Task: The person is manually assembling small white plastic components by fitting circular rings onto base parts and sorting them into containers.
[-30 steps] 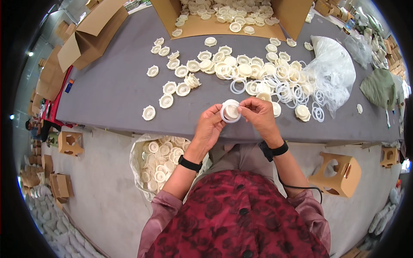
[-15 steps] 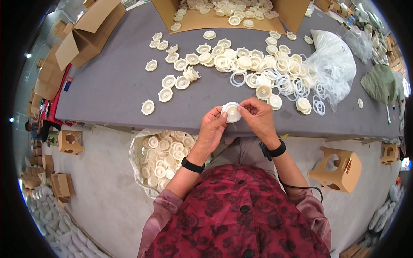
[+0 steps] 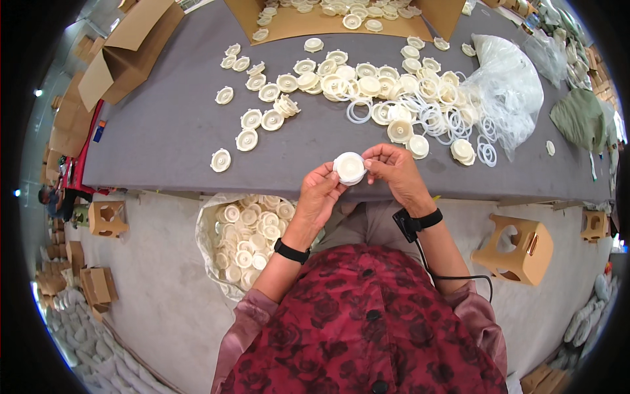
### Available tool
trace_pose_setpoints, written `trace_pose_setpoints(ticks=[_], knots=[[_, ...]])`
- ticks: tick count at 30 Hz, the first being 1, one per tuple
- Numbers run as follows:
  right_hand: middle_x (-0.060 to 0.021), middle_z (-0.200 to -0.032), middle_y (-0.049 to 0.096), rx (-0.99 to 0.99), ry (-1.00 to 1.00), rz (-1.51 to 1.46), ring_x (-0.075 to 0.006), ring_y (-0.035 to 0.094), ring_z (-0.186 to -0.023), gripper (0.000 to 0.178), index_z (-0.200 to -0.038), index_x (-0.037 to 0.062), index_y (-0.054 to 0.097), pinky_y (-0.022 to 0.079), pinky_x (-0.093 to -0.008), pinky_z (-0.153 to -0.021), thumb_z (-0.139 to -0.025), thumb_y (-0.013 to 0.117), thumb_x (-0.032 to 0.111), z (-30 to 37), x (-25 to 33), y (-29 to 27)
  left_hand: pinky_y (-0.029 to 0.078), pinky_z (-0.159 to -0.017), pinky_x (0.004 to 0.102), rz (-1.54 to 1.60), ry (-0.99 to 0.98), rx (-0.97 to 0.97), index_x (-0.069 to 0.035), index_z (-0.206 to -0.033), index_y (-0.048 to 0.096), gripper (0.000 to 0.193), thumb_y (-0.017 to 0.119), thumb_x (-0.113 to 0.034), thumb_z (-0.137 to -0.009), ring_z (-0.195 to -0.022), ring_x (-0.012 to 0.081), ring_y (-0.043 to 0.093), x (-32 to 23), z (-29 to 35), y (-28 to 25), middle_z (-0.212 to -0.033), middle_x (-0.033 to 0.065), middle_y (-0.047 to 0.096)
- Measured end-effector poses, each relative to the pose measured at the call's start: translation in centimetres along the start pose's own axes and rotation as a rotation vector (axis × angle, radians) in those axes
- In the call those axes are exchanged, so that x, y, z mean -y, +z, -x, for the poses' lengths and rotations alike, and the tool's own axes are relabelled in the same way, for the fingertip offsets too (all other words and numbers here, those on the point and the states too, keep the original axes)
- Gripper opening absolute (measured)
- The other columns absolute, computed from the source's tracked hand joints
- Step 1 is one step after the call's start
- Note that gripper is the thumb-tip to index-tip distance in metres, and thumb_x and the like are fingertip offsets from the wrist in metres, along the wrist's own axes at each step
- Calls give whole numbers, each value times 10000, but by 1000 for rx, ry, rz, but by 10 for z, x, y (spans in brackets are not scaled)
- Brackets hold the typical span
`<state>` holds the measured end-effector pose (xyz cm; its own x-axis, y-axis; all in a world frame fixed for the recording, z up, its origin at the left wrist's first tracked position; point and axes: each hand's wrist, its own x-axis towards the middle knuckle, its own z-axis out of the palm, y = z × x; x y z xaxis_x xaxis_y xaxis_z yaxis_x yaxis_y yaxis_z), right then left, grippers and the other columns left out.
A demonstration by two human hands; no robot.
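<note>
My left hand (image 3: 319,192) is closed on the left edge of a round cream plastic lid (image 3: 350,168), just over the table's near edge. A pale ring runs around the lid's rim. At the opposite edge, the thumb and bent fingers of my right hand (image 3: 395,172) pinch the rim; whether they grip the ring or the lid itself is too small to tell. Beyond my hands lie many similar lids (image 3: 400,131), scattered and heaped. Loose translucent rings (image 3: 359,111) lie among them, more thickly on the right.
The table (image 3: 164,118) has a grey covering. A cardboard box (image 3: 302,43) with more lids stands at the back. A clear plastic bag (image 3: 508,92) lies right of the heap. Below the near edge, a white sack (image 3: 209,243) holds many lids. A tan stool (image 3: 525,249) stands at right.
The lid has tilted in my fingers, so its round face shows more fully. My right fingers have shifted along its right edge. The whole view has moved slightly.
</note>
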<state>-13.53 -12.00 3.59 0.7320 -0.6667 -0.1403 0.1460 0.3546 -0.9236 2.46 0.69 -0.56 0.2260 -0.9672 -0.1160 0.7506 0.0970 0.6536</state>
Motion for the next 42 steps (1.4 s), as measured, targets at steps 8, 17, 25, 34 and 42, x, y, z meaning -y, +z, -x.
trace_pose_setpoints(ticks=[8, 17, 25, 34, 42], knots=[[-27, -813, 629, -159, -133, 269, -74, 573, -692, 180, -1005, -22, 605, 484, -221, -613, -845, 676, 19, 7, -17, 14, 481, -1012, 340, 88, -21, -77, 38, -1176, 572, 260, 620, -104, -964, -1070, 183, 624, 9, -7, 0, -1140, 100, 653], [-40, -811, 605, -333, -297, 603, -109, 571, -709, 222, -1003, -4, 586, 487, -269, -629, -817, 684, 68, 13, -20, 33, 465, -1029, 336, 42, 24, -83, 6, -1178, 568, 321, 691, -153, -927, -1086, 171, 611, 20, -6, 3, -1146, 77, 645], [-56, -949, 654, -263, -101, 137, -106, 609, -805, 298, -1115, -28, 597, 540, -261, -698, -840, 667, 64, 10, -21, 25, 462, -1042, 340, 81, 87, -48, 3, -1225, 530, 362, 684, -144, -933, -1125, 179, 595, 26, -7, 4, -1211, 85, 615], [-72, -1062, 655, -195, -281, -4, -104, 631, -923, 411, -1257, -54, 559, 536, -242, -814, -862, 663, -15, 15, -38, 35, 470, -1032, 341, 161, 68, -96, -7, -1214, 526, 318, 652, -134, -951, -1115, 186, 590, 19, -8, 15, -1191, 88, 606], [-76, -1039, 672, -236, -292, -95, -106, 634, -916, 434, -1280, -51, 572, 539, -246, -810, -857, 667, -49, 19, -39, 36, 473, -1014, 338, 143, 96, -84, -26, -1219, 512, 334, 660, -56, -921, -1122, 190, 587, 21, -1, 24, -1216, 86, 600]])
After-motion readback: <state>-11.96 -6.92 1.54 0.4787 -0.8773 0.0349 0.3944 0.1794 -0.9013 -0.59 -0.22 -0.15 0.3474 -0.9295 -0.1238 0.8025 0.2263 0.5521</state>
